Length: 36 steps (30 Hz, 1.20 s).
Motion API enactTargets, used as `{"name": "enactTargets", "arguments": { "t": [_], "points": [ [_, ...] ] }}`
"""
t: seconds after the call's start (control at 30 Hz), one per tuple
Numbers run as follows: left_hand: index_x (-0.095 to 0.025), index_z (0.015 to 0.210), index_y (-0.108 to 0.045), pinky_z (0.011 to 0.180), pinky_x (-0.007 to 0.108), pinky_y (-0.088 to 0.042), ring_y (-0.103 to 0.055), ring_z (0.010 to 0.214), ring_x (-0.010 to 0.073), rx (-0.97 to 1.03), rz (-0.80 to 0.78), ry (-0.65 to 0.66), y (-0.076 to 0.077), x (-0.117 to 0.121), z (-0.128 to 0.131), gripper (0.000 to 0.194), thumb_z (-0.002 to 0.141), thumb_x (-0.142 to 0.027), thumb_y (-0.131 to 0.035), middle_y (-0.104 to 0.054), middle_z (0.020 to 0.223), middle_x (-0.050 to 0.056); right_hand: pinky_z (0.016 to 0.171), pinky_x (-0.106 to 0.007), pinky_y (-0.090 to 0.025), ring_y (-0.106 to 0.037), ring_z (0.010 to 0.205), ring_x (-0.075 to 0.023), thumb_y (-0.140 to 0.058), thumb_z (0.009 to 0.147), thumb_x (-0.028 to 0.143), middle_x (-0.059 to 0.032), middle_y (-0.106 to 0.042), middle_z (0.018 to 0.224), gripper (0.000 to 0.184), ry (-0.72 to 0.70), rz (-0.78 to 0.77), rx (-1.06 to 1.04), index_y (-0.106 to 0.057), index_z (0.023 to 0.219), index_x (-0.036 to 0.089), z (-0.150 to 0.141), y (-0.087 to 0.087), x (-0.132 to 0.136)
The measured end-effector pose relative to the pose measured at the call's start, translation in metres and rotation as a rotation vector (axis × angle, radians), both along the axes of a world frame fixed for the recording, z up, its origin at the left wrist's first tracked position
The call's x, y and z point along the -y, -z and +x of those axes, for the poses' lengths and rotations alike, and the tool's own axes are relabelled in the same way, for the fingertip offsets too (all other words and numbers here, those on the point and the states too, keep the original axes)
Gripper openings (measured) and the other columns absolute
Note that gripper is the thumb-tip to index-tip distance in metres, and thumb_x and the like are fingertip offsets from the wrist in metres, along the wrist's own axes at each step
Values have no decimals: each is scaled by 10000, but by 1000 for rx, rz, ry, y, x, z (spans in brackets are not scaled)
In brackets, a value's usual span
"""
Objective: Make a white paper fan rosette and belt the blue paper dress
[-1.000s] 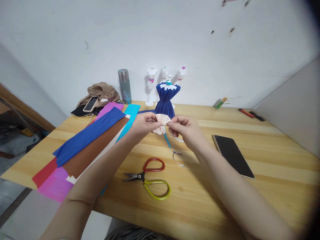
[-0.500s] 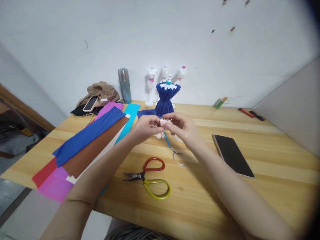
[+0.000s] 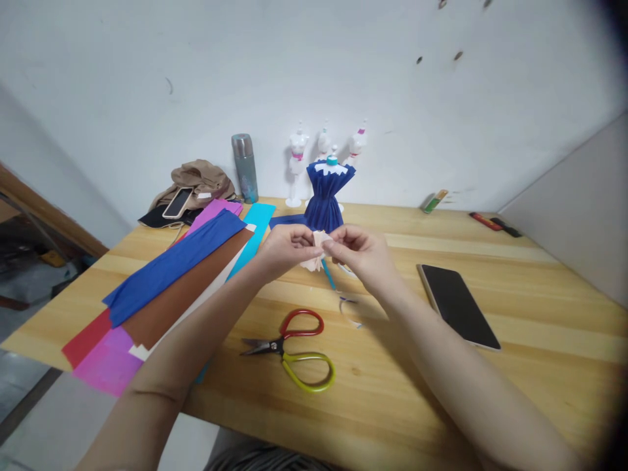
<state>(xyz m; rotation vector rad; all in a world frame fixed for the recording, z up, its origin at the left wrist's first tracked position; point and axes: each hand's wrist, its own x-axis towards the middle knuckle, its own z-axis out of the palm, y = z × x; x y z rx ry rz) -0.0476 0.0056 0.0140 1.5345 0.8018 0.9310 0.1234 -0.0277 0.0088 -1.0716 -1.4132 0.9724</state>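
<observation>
A small pale pink piece of gathered crepe paper (image 3: 314, 261) is pinched between both hands above the table. My left hand (image 3: 287, 248) is closed on its left side, thumb towards the middle. My right hand (image 3: 360, 252) grips the upper right part between thumb and fingers. Just behind them stands a little dress form in a pleated dark blue paper dress (image 3: 324, 203) with a white frill at the top. Scissors (image 3: 279, 347) with one red and one yellow handle lie on the table nearer to me, blades pointing left.
Coloured paper sheets (image 3: 181, 281) overlap on the left. A flask (image 3: 244, 169), a brown cloth (image 3: 203, 180) with a phone (image 3: 178, 203), and white dress forms (image 3: 296, 163) stand or lie at the back. To the right are a black-screened tablet (image 3: 458, 304) and a green tube (image 3: 434, 201).
My right fingers have shifted on the pink paper, and more of it shows between the hands. My left hand keeps its hold. The scissors and sheets stay in place.
</observation>
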Motion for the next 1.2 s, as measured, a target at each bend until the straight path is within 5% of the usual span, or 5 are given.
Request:
{"name": "enactTargets", "arguments": {
  "t": [0.17, 0.4, 0.67, 0.87, 1.2],
  "points": [
    [-122, 756, -672, 629, 219, -489, -633, 632, 104, 50, -20, -38, 2, -3, -1, 246, 626, -251, -836, -700, 693, 12, 492, -292, -394, -464, 475, -120, -785, 646, 411, 25, -554, 549, 249, 3, -40, -63, -605, 646, 239, 0, -3, 1],
    [-133, 831, -640, 520, 251, -533, -654, 544, 143, 156, -264, 17, 7, -7, 1, 524, 802, -656, -658, -702, 690, 67, 471, -282, -378, -466, 464, -123, -759, 681, 466, 25, -559, 521, 266, 104, -8, -101, -616, 656, 243, 0, 1, -2],
    [-113, 697, -660, 473, 184, -497, -612, 533, 102, -82, -61, 83, 0, 5, 1, 281, 760, -372, -749, -673, 624, 33, 459, -254, -376, -565, 543, -136, -714, 725, 555, -1, -640, 659, 364, -74, -70, -144, -701, 861, 218, 4, 2, -2],
    [-126, 676, -703, 466, 166, -490, -574, 506, 81, -225, 1, 137, 0, 8, 2, 185, 769, -285, -708, -634, 571, -7, 509, -260, -400, -492, 535, -113, -818, 606, 419, 26, -586, 588, 275, -52, -39, 8, -636, 637, 215, 0, -3, 1],
    [-108, 938, -695, 540, 262, -568, -678, 586, 151, 60, -209, 136, -1, 0, -3, 666, 677, -720, -726, -721, 768, 86, 414, -225, -347, -439, 423, -73, -867, 587, 471, 46, -539, 490, 365, -7, -132, -348, -617, 619, 207, 1, 1, -4]
  ]
}}
